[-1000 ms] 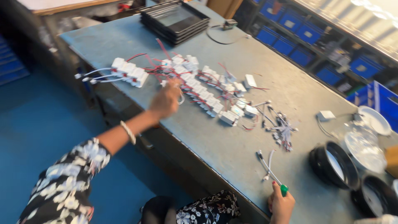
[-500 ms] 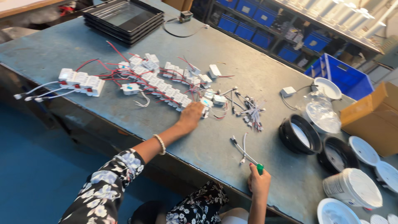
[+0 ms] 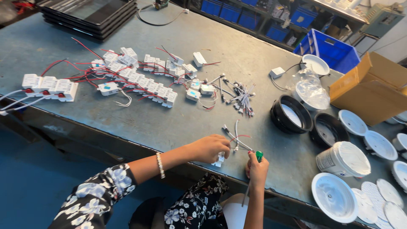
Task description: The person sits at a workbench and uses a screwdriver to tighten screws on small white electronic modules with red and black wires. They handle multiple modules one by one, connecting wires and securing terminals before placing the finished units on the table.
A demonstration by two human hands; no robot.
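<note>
My left hand [image 3: 208,148] is closed around a small white driver box [image 3: 219,158] with red and white leads [image 3: 235,139], held at the near edge of the grey workbench [image 3: 178,123]. My right hand [image 3: 256,169] sits just to its right, gripping a green-handled screwdriver [image 3: 258,155] whose tip points toward the box's wires. More white driver boxes with red wires [image 3: 140,76] lie in rows farther back on the left. A bundle of short white connector cables [image 3: 240,96] lies in the middle.
Two black round lamp housings [image 3: 292,113] and several white round lamp discs [image 3: 337,196] fill the right side. A brown cardboard box [image 3: 373,87] and a blue crate [image 3: 330,51] stand at the back right. Black trays [image 3: 91,15] are stacked at the far left.
My left hand has drawn back from the rows of boxes to the near edge, bringing one white box with it, and now meets my right hand with the screwdriver. The view has shifted right.
</note>
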